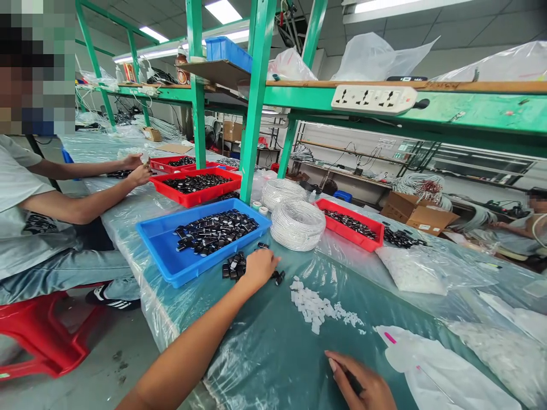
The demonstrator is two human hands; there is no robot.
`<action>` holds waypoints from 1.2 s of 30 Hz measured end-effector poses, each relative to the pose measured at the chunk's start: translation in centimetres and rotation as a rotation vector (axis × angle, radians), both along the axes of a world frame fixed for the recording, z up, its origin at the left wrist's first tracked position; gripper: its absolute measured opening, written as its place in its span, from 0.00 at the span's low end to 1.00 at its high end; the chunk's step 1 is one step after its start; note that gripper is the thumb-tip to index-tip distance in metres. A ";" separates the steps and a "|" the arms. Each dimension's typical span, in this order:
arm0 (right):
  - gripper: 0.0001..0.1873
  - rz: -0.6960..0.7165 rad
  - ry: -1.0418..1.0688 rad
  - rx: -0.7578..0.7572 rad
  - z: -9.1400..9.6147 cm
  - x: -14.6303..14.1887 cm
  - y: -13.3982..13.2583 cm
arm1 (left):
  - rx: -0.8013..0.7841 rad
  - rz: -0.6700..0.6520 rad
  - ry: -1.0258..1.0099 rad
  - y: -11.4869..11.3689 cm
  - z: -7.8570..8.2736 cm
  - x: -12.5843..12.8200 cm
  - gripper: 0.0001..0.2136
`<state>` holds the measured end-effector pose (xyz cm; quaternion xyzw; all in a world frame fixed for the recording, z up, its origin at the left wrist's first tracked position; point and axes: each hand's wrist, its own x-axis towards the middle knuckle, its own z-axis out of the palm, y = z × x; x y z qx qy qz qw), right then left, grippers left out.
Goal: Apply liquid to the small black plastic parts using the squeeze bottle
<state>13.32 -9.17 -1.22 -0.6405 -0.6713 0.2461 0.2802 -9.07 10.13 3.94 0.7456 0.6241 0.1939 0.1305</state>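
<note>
My left hand (260, 267) reaches forward among small black plastic pieces (234, 266) in front of the blue tray (156, 267). Its back faces me and hides most of the fingers; whether a piece is in them does not show. More black pieces (280, 278) lie just to its right. My right hand (363, 384) is low in the view near the table's front, thumb and forefinger tips close together in a pinch. Anything between them is too small to make out. Beyond it lies a loose pile of small white plastic parts (311, 304).
Coils of white cable (298, 225) stand behind my left hand. Red trays (188, 199) of black pieces sit further back. Plastic bags (412, 273) lie at right. A green post (256, 102) rises from the table. A co-worker (34, 216) sits at left, hands near the trays.
</note>
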 end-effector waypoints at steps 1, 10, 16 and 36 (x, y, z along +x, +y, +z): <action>0.18 0.013 -0.011 -0.016 0.1 0.0 0.0 | 0.015 0.041 0.015 0.4 -0.1 -0.3 0.12; 0.18 0.024 -0.068 0.002 0.4 0.1 0.0 | -0.019 0.142 -0.126 2.7 -2.4 -1.5 0.21; 0.18 0.014 -0.080 0.082 0.2 -0.1 -0.1 | -0.138 -0.072 -0.528 2.9 -1.8 -0.9 0.16; 0.18 0.017 -0.044 0.018 0.4 0.0 -0.1 | -0.350 -0.374 -0.860 0.7 -0.8 0.9 0.17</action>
